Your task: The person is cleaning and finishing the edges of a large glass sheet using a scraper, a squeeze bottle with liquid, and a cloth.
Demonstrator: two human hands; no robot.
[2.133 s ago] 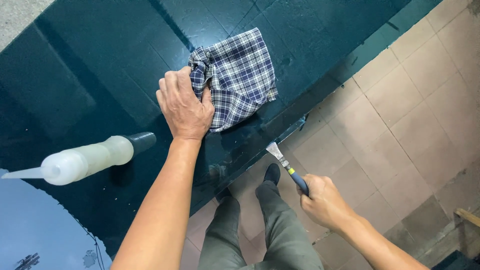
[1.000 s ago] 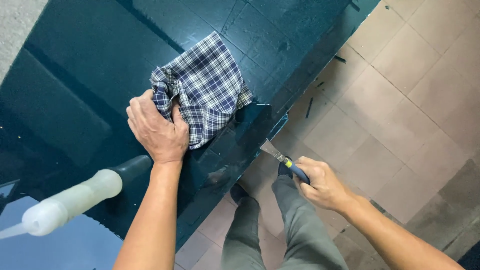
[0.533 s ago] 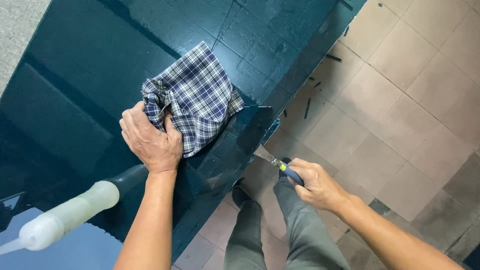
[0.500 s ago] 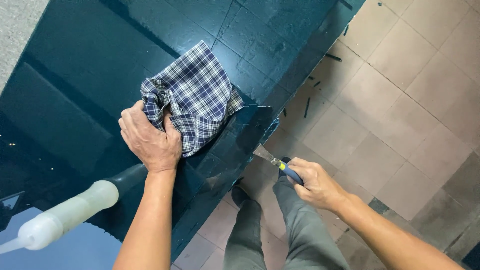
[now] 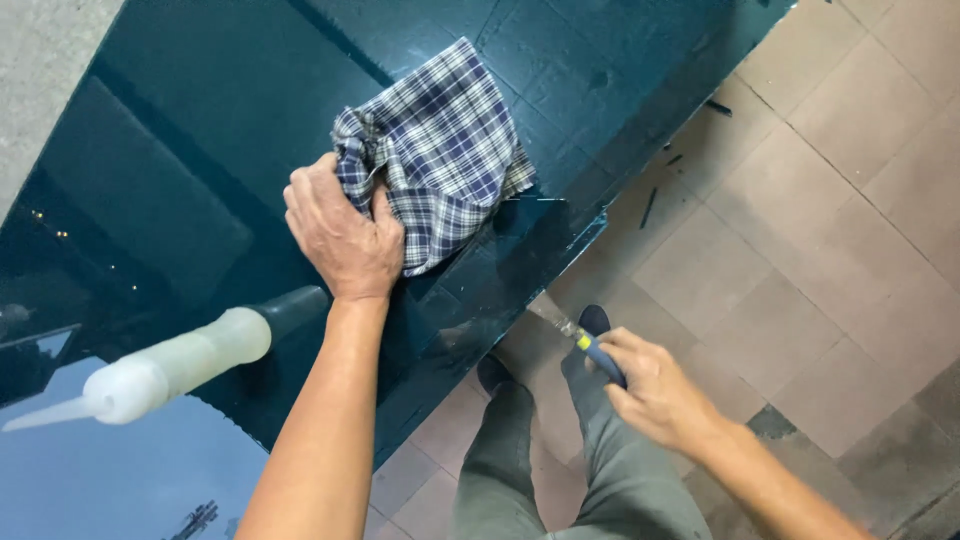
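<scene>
Fingers [image 5: 352, 190] of left hand [image 5: 345, 235] curled down over near corner of plaid cloth [image 5: 445, 150], bunching fabric there; grip closed on cloth, palm pressed flat against dark glossy panel [image 5: 180, 130]. Cloth spread up and away to the right of those fingers, long axis running diagonally toward far right edge of panel, far corner lying loose. Right hand [image 5: 655, 395] wrapped shut around blue handle of scraper [image 5: 578, 335], held low beside panel's near edge, over tiled floor [image 5: 830, 200]. Scraper's long axis slanted up-left, metal blade pointing at underside of panel edge, just short of it; contact not determinable. Left hand on the cloth; right hand well apart from cloth, separated by panel edge. Sealant cartridge [image 5: 170, 365] with pale body and tapered nozzle lying on panel to the left of left forearm, nozzle pointing left, near but not touching the arm. Grey trousers [image 5: 590, 480] and dark shoes [image 5: 595, 320] directly below scraper. Small dark scraps [image 5: 650, 205] scattered on tiles past panel's right corner. Nothing between cloth and open panel surface beyond.
</scene>
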